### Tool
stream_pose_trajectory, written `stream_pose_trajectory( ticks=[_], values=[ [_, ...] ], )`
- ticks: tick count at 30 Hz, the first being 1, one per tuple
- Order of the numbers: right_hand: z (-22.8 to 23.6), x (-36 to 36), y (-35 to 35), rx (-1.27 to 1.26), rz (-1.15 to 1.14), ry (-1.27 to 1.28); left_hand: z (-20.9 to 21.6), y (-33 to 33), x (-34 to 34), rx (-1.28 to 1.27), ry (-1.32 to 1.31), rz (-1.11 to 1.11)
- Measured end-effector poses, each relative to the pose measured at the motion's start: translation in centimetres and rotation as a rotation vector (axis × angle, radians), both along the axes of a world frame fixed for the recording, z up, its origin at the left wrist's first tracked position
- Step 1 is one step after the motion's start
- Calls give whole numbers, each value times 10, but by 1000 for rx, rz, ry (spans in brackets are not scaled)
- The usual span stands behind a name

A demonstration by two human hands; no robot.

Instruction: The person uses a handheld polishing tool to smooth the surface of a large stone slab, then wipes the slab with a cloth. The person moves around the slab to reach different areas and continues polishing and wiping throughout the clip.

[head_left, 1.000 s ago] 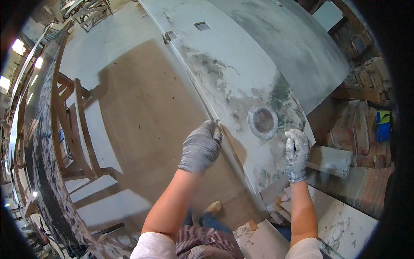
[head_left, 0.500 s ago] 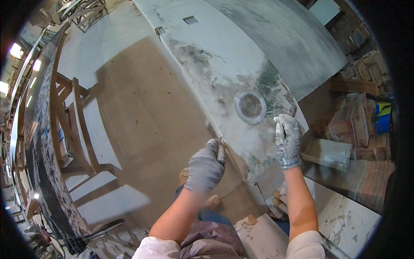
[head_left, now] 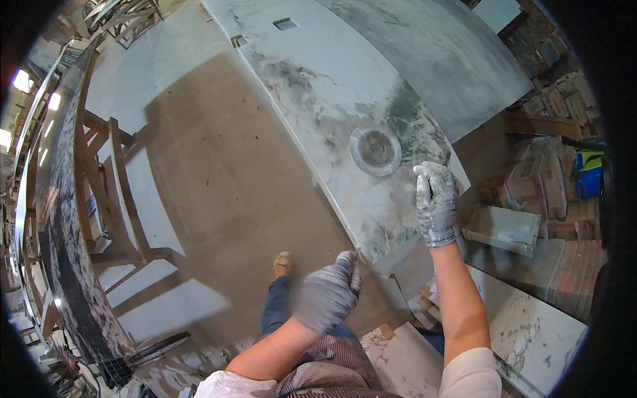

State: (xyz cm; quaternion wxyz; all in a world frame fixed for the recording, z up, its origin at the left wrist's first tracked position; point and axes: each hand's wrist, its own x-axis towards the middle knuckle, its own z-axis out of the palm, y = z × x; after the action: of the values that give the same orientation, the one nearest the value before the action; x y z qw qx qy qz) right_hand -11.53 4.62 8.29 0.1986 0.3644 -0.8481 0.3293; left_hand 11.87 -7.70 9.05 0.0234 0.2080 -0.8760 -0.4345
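A long white stone slab [head_left: 318,109] with grey and green veining runs away from me. My left hand [head_left: 328,295], in a grey knitted glove, is at the slab's near left corner. Its fingers are closed, and a thin sliver shows at the tips, too small to name. Over the slab's right side hangs my right hand [head_left: 436,205], its glove smeared white. The fingers there are bent in toward the thumb; whatever they may hold is hidden. Just left of that hand, a round clear disc [head_left: 375,152] with a brownish middle lies on the slab.
Behind the slab lies a wider grey slab [head_left: 458,73]. Cartons [head_left: 537,179] and a blue-and-yellow package [head_left: 588,174] are stacked at right. A veined slab [head_left: 524,331] lies at lower right. To the left, a wooden frame [head_left: 126,192] supports a dark patterned slab [head_left: 70,265].
My left hand has moved down and slightly right along the slab's edge to its near corner. My right hand and the disc sit slightly higher in view. My foot has come into sight.
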Motion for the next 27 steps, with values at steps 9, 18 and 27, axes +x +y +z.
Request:
stream_pose_trajectory(
  ticks=[9, 18, 27],
  values=[
    [1, 28, 9, 8, 74, -251, -5, 20, 31, 399, 108, -209],
    [58, 130, 56, 106, 279, -789, 14, 19, 6, 287, 185, -356],
    [44, 68, 78, -611, -247, -805, -5, 12, -40, -216, 485, -417]
  ],
)
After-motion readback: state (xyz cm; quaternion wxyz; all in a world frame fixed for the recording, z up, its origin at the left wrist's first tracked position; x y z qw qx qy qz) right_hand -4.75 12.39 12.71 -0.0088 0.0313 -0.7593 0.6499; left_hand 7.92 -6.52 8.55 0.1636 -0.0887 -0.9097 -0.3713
